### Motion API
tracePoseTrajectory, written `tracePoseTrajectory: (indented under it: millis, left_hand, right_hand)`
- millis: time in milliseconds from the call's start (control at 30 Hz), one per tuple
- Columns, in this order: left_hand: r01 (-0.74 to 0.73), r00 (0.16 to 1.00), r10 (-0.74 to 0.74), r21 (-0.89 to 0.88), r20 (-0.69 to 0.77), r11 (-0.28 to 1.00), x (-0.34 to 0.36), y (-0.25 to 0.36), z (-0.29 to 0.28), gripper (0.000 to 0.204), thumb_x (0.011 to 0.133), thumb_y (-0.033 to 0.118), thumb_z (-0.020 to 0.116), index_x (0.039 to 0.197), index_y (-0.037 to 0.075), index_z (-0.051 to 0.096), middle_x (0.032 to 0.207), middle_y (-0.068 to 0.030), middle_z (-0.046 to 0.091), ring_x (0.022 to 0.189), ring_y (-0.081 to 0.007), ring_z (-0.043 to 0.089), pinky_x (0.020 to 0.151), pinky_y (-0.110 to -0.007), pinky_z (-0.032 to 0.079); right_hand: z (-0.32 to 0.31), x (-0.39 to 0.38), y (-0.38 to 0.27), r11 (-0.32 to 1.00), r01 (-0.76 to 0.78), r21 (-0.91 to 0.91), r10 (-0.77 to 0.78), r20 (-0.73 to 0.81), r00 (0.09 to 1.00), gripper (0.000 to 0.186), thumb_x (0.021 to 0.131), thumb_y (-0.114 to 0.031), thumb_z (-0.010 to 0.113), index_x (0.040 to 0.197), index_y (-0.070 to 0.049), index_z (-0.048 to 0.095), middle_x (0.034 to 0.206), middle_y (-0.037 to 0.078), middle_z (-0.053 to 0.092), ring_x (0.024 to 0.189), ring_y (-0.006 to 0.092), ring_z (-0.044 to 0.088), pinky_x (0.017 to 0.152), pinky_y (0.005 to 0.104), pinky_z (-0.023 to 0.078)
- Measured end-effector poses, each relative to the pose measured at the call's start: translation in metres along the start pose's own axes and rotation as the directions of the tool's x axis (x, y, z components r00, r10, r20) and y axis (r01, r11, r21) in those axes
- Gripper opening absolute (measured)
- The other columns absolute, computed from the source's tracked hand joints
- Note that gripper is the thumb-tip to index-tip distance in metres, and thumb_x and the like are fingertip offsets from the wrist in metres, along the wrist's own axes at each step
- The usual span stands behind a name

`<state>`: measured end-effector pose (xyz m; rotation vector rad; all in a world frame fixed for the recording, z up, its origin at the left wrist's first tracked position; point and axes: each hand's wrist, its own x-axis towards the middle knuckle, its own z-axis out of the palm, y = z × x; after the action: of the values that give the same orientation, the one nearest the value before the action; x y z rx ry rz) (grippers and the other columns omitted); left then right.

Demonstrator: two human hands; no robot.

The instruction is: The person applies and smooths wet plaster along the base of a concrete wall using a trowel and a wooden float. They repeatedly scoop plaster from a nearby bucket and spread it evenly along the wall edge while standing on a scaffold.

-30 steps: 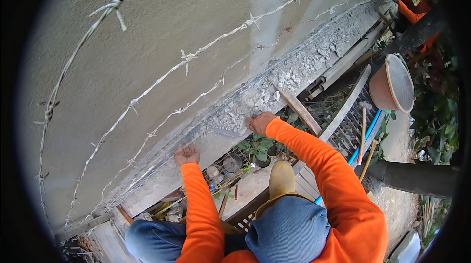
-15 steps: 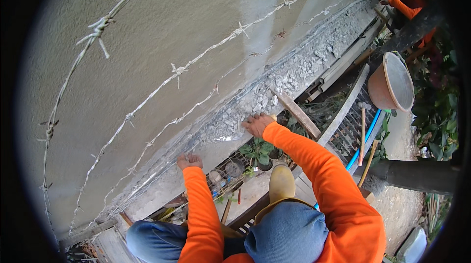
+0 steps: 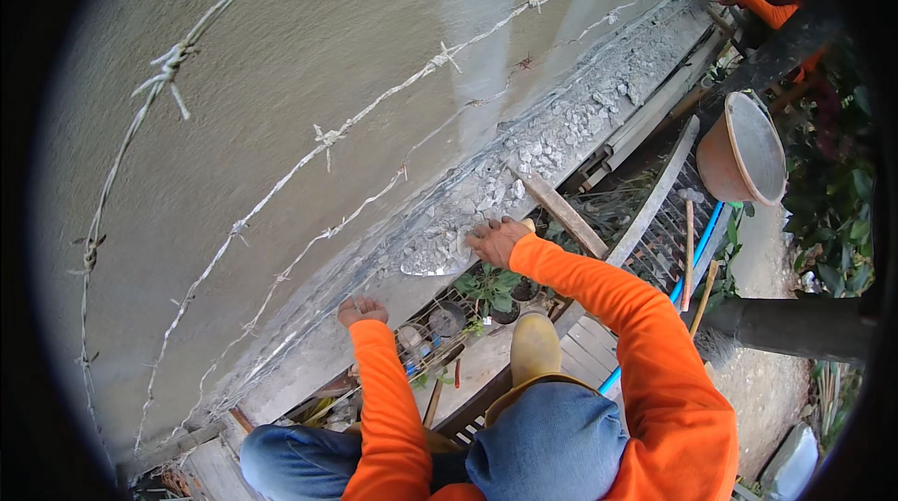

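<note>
My right hand (image 3: 498, 242) is closed round a trowel, whose pale handle end shows behind the hand. The trowel's metal blade (image 3: 440, 271) lies low over the concrete ledge (image 3: 323, 351), with grey rubble (image 3: 440, 244) heaped on and against it. The grip itself is mostly hidden under the fingers. My left hand (image 3: 363, 311) rests on the ledge to the left of the blade, fingers curled in, with nothing visible in them. Both of my arms wear orange sleeves.
Strands of barbed wire (image 3: 327, 137) run along the wall (image 3: 281, 61) above the ledge. A wooden bar (image 3: 565, 216) stands beside my right hand. Potted plants (image 3: 488, 288) sit below the ledge. A bucket (image 3: 730, 159) and another person in an orange sleeve (image 3: 762, 5) are at the right.
My right hand has shifted slightly right and toward the ledge's outer edge. More of the trowel blade's edge shows, with rubble heaped on it. My left hand stays nearly in place.
</note>
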<state>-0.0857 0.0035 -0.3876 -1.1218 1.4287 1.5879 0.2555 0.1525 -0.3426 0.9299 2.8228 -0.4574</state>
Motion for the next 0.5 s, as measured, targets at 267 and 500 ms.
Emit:
tracePoseTrajectory:
  millis: [267, 500]
  left_hand:
    - [-0.062, 0.998, 0.062, -0.009, 0.001, 0.998, 0.012, -0.003, 0.003, 0.046, 0.087, 0.045, 0.060, 0.127, 0.023, 0.054, 0.121, 0.0060, 0.059, 0.106, -0.0142, 0.051, 0.098, -0.037, 0.037]
    - [-0.019, 0.997, 0.019, -0.003, -0.073, 1.000, 0.050, 0.007, 0.007, 0.047, 0.083, 0.047, 0.067, 0.123, 0.024, 0.056, 0.119, 0.0097, 0.061, 0.093, -0.0132, 0.053, 0.081, -0.035, 0.043]
  right_hand:
    - [-0.037, -0.059, 0.013, 0.997, -0.079, -0.024, 0.078, -0.043, 0.996, 0.032, 0.092, -0.033, 0.059, 0.121, -0.020, 0.056, 0.109, 0.010, 0.065, 0.098, 0.0325, 0.067, 0.083, 0.0480, 0.053]
    - [-0.136, -0.158, 0.033, 0.919, -0.385, 0.087, 0.395, -0.212, 0.894, 0.030, 0.095, -0.036, 0.055, 0.117, -0.016, 0.057, 0.097, 0.013, 0.064, 0.090, 0.0350, 0.067, 0.077, 0.0489, 0.054]
